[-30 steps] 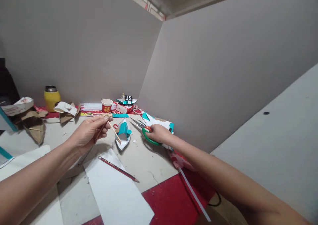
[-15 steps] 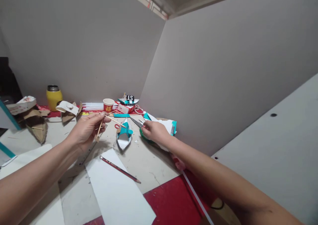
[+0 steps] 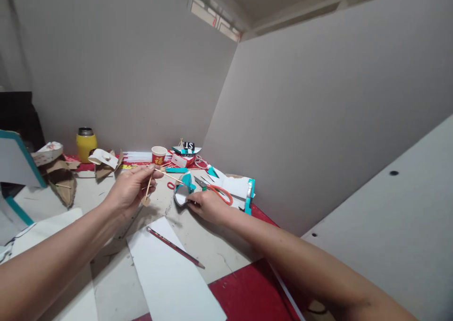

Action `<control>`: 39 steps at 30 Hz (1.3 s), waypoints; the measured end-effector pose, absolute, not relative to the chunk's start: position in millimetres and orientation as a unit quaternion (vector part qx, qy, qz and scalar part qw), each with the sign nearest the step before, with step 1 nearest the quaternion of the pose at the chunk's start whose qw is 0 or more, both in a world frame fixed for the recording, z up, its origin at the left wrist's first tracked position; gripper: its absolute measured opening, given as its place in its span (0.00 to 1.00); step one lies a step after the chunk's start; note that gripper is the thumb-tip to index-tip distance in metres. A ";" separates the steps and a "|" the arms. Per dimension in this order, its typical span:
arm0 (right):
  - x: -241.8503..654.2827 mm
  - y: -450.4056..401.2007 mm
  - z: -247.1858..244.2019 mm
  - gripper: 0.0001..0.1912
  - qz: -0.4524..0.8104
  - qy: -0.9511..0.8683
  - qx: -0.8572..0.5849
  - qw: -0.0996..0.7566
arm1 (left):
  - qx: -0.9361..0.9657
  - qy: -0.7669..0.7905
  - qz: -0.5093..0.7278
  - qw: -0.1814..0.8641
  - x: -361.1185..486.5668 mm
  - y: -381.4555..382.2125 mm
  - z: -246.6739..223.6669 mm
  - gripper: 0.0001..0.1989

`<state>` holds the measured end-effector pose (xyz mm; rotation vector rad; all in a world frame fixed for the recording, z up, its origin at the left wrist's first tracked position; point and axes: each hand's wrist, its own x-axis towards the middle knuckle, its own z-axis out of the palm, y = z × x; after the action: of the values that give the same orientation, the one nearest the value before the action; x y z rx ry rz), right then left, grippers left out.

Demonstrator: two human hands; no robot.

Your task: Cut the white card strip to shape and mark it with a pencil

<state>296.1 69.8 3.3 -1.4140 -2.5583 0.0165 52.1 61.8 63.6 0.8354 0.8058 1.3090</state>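
Note:
My left hand (image 3: 131, 188) is closed around thin wooden sticks (image 3: 148, 187) that spread apart at an angle; a small brown piece sits at the lower end of one. The other stick points right, over a small white paper boat (image 3: 181, 196) with a teal cover. Fingers of my right hand (image 3: 208, 206) pinch the boat's near right side and hide part of it. Just beyond that hand lie scissors (image 3: 222, 192) with orange handles, their blades pointing away to the left.
White paper (image 3: 177, 283) lies in front with a pencil (image 3: 175, 246) on it. Behind stand a paper cup (image 3: 159, 156), a yellow bottle (image 3: 86, 146) and another small boat (image 3: 186, 149). Cardboard boats (image 3: 62, 189) sit at left. Grey panels rise behind and to the right.
My right hand has let go of the scissors, which now rest on the table, and has moved left to the paper boat. My left hand still holds the sticks.

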 end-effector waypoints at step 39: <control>315.7 136.0 39.1 0.15 0.320 -0.572 -0.724 0.215 | 0.391 0.332 0.564 0.647 50.0 60.6 62.1 0.05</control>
<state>315.7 136.0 39.1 -2.0068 -1.5861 0.8879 50.0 60.6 62.1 0.8883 0.7543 1.2827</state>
